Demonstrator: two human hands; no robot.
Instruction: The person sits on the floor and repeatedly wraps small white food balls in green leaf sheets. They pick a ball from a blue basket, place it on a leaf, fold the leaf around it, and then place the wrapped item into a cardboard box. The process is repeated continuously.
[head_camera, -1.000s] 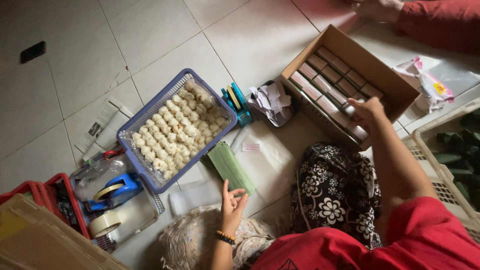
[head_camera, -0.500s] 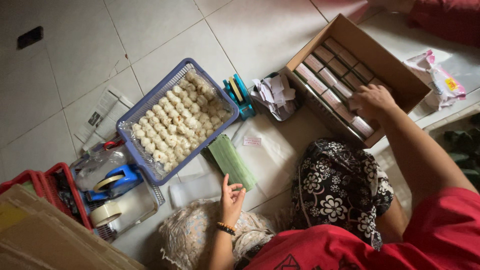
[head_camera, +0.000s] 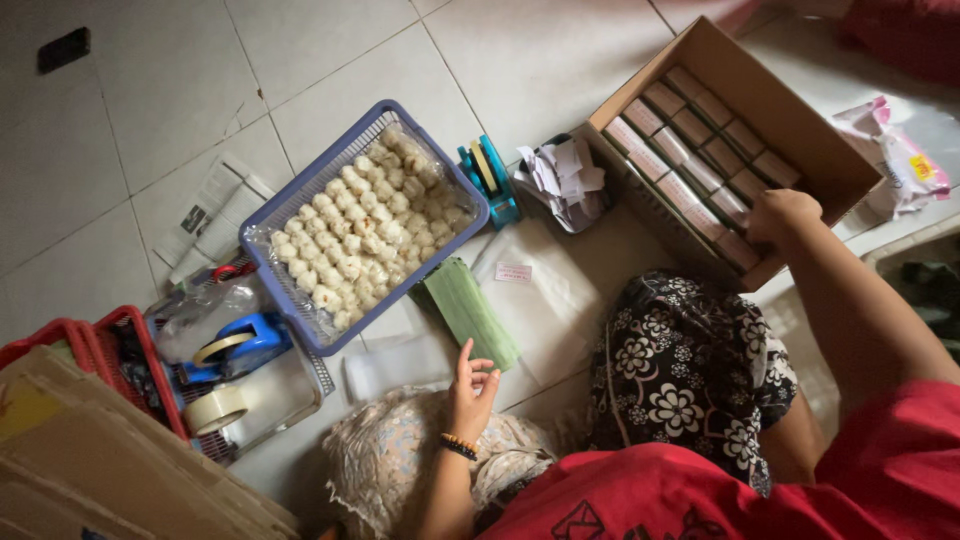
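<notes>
My right hand reaches into an open cardboard box on the floor and rests, fingers curled, on the near row of wrapped brown packets; what it grips is hidden. My left hand, with a beaded bracelet, hovers with fingers loosely spread and holds nothing, just below a green stack of folded sheets. A blue plastic basket full of small pale dumplings lies further left.
A blue tape dispenser, a roll of tape, a red basket, flat cardboard, a teal dispenser, crumpled paper slips, a pink snack bag, and clear plastic bags lie around on the tiled floor.
My right hand has slid along the box's near row toward its front corner. My left hand has barely moved. The view has shifted slightly.
</notes>
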